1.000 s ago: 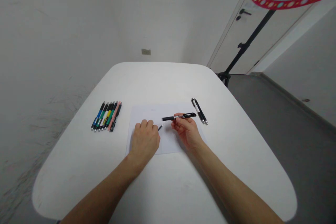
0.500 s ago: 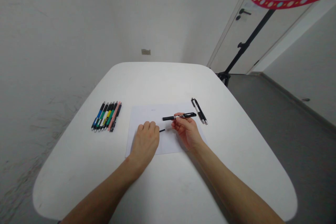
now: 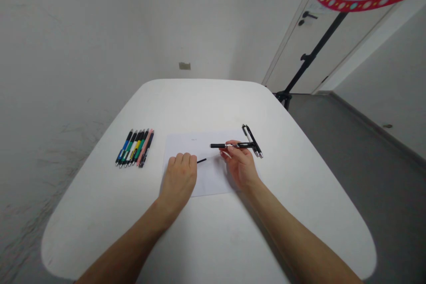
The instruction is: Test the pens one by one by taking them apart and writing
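Black pen [image 3: 233, 145] sits pinched in the fingers [image 3: 230, 153] of the right hand [image 3: 241, 166], above a sheet of paper [image 3: 213, 182], its end crossing a pair of pens [image 3: 249, 135]; a careless knock could scatter them. Left hand [image 3: 178, 176] rests curled, its grip unclear, just beside a thin black rod [image 3: 201, 160] (round, so a bump could roll it). Whether the barrel [image 3: 218, 145] holds anything, I cannot tell.

Pens [image 3: 134, 147] lie left of the paper [image 3: 186, 144] on the table [image 3: 206, 102], two more pens [image 3: 253, 140] right, apparently a refill [image 3: 201, 160] on it.
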`<state>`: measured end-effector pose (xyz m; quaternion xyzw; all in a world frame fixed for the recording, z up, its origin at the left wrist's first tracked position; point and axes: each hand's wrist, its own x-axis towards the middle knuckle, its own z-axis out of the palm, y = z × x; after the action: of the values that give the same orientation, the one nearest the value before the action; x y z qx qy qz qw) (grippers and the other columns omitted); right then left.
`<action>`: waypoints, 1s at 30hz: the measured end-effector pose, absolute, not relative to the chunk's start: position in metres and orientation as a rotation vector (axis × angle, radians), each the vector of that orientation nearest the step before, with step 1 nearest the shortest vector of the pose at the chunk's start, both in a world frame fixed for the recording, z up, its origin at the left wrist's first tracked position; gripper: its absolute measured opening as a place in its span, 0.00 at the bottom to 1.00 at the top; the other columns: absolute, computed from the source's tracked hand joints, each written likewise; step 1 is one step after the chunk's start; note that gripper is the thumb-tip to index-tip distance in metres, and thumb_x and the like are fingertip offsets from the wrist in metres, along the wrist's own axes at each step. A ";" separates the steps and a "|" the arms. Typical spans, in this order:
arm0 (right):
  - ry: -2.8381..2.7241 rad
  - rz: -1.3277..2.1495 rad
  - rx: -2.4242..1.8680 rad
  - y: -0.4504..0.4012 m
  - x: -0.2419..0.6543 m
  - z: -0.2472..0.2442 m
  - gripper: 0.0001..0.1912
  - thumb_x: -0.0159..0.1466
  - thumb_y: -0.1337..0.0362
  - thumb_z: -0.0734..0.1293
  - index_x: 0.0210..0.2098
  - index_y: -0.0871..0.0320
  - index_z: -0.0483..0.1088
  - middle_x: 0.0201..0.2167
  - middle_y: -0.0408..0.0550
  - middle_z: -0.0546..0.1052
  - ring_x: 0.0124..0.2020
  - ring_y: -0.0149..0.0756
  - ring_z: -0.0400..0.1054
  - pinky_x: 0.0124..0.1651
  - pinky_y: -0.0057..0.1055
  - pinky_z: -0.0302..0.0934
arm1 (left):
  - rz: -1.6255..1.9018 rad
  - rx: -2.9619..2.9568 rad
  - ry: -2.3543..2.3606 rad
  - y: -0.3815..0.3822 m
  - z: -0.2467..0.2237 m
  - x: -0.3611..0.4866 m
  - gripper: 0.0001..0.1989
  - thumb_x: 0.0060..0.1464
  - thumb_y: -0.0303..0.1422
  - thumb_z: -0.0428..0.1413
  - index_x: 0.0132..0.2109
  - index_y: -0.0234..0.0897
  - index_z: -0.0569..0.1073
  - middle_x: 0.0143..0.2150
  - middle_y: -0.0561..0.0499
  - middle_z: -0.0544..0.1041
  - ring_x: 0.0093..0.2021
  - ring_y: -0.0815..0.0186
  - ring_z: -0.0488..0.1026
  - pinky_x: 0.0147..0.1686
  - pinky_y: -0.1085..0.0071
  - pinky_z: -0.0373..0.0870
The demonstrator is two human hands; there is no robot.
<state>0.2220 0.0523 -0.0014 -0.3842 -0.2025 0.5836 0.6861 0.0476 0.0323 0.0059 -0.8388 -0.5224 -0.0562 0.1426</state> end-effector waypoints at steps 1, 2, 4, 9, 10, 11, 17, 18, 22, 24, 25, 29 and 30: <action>-0.455 1.325 -0.858 0.052 0.222 -0.001 0.12 0.42 0.64 0.78 0.26 0.55 0.76 0.27 0.41 0.77 0.33 0.34 0.72 0.39 0.33 0.64 | -0.158 -2.431 -1.508 0.032 0.006 0.048 0.09 0.59 0.20 0.48 0.39 0.33 0.70 0.35 0.45 0.73 0.36 0.55 0.67 0.36 0.60 0.61; -0.460 1.343 -0.854 0.052 0.222 -0.001 0.13 0.42 0.64 0.78 0.27 0.55 0.76 0.27 0.41 0.77 0.33 0.34 0.72 0.39 0.33 0.64 | -0.158 -2.440 -1.510 0.032 0.006 0.048 0.09 0.59 0.19 0.48 0.39 0.34 0.70 0.35 0.45 0.73 0.36 0.55 0.67 0.36 0.60 0.62; -0.475 1.371 -0.846 0.051 0.221 0.000 0.13 0.43 0.63 0.79 0.28 0.55 0.77 0.26 0.41 0.77 0.32 0.34 0.72 0.40 0.34 0.64 | -0.171 -2.453 -1.511 0.031 0.005 0.049 0.10 0.59 0.18 0.47 0.39 0.34 0.70 0.34 0.45 0.73 0.36 0.56 0.67 0.36 0.61 0.62; -0.500 1.440 -0.823 0.048 0.218 -0.001 0.13 0.45 0.64 0.78 0.30 0.56 0.76 0.25 0.41 0.76 0.30 0.32 0.71 0.38 0.32 0.65 | -0.290 -2.494 -1.448 0.031 0.003 0.051 0.12 0.59 0.18 0.45 0.37 0.36 0.68 0.33 0.47 0.71 0.35 0.57 0.66 0.34 0.62 0.62; -0.501 1.454 -0.823 0.048 0.217 -0.001 0.13 0.46 0.64 0.78 0.30 0.56 0.76 0.26 0.41 0.76 0.30 0.33 0.72 0.38 0.32 0.65 | -0.322 -2.503 -1.424 0.031 0.003 0.051 0.12 0.60 0.18 0.44 0.38 0.36 0.68 0.33 0.48 0.71 0.35 0.58 0.66 0.34 0.62 0.62; -0.502 1.464 -0.825 0.047 0.216 -0.001 0.13 0.46 0.63 0.78 0.30 0.56 0.75 0.26 0.42 0.77 0.30 0.33 0.72 0.38 0.32 0.65 | -0.354 -2.513 -1.396 0.031 0.002 0.051 0.12 0.61 0.19 0.43 0.39 0.36 0.69 0.33 0.48 0.71 0.35 0.58 0.66 0.34 0.63 0.62; -0.452 1.479 -0.798 0.047 0.218 0.001 0.12 0.48 0.64 0.77 0.30 0.56 0.75 0.24 0.41 0.76 0.29 0.33 0.71 0.36 0.31 0.66 | -0.471 -2.535 -1.225 0.033 0.001 0.049 0.10 0.63 0.23 0.47 0.46 0.35 0.71 0.34 0.49 0.73 0.35 0.59 0.66 0.34 0.63 0.60; -0.439 1.475 -0.789 0.047 0.219 0.002 0.11 0.48 0.64 0.77 0.30 0.56 0.75 0.24 0.41 0.76 0.28 0.33 0.71 0.36 0.31 0.66 | -0.490 -2.536 -1.210 0.034 0.002 0.048 0.09 0.63 0.24 0.48 0.44 0.36 0.72 0.33 0.49 0.73 0.35 0.59 0.66 0.33 0.63 0.59; -0.395 1.453 -0.780 0.050 0.225 0.000 0.10 0.49 0.64 0.76 0.29 0.55 0.73 0.24 0.41 0.76 0.28 0.34 0.71 0.36 0.32 0.66 | -0.629 -2.509 -1.214 0.037 0.009 0.040 0.08 0.63 0.26 0.50 0.39 0.38 0.74 0.31 0.49 0.75 0.34 0.60 0.66 0.34 0.63 0.58; -0.353 1.455 -0.783 0.053 0.228 -0.001 0.10 0.49 0.63 0.76 0.28 0.55 0.73 0.23 0.41 0.76 0.28 0.33 0.71 0.35 0.32 0.66 | -0.744 -2.478 -1.227 0.040 0.014 0.034 0.09 0.64 0.28 0.50 0.39 0.37 0.74 0.32 0.48 0.76 0.35 0.59 0.67 0.35 0.62 0.58; -0.328 1.457 -0.781 0.054 0.229 -0.002 0.10 0.49 0.63 0.76 0.28 0.55 0.72 0.23 0.41 0.75 0.28 0.33 0.70 0.35 0.31 0.66 | -0.807 -2.467 -1.223 0.042 0.017 0.030 0.08 0.64 0.29 0.50 0.39 0.37 0.74 0.32 0.48 0.76 0.36 0.59 0.68 0.35 0.62 0.59; -0.253 1.456 -0.751 0.056 0.230 -0.004 0.10 0.49 0.64 0.76 0.27 0.55 0.71 0.23 0.40 0.75 0.27 0.32 0.70 0.36 0.32 0.66 | -0.986 -2.373 -1.266 0.049 0.022 0.016 0.09 0.65 0.30 0.49 0.39 0.36 0.73 0.33 0.48 0.77 0.36 0.60 0.69 0.36 0.63 0.60; -0.244 1.459 -0.746 0.056 0.230 -0.004 0.09 0.49 0.64 0.75 0.27 0.55 0.71 0.23 0.40 0.75 0.27 0.32 0.69 0.35 0.32 0.66 | -0.999 -2.357 -1.281 0.050 0.022 0.014 0.09 0.65 0.30 0.49 0.39 0.36 0.73 0.33 0.48 0.77 0.36 0.60 0.69 0.36 0.63 0.60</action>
<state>0.2304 0.0563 -0.0041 -0.3317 -0.1086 0.6490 0.6760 0.0137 0.0501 0.0222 -0.8154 -0.4433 -0.3455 0.1389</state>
